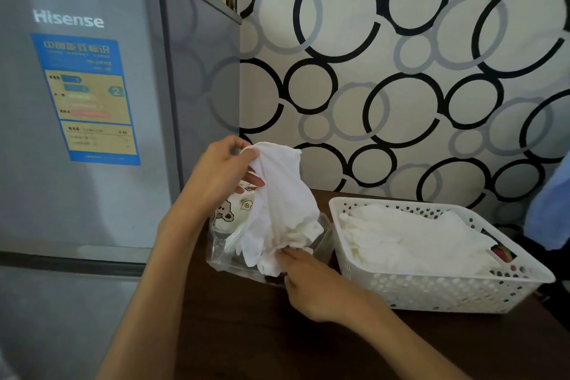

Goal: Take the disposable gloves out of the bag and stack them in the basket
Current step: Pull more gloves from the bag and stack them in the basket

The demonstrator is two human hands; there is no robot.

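Both forearms reach over the dark table (308, 348). Beside the grey fridge (77, 102), the white basket (431, 290) holds stacked gloves (410, 241). A clear bag (228, 244) sits left of it. Left hand (222, 170) pinches a glove bunch (280, 203) at its top above the bag; right hand (311, 284) pinches its lower end.

There were two hands, left (223, 168) and right (311, 282), one perforated white basket (431, 290), one clear printed bag (229, 225), one Hisense refrigerator (77, 102); the gloves could not be counted.
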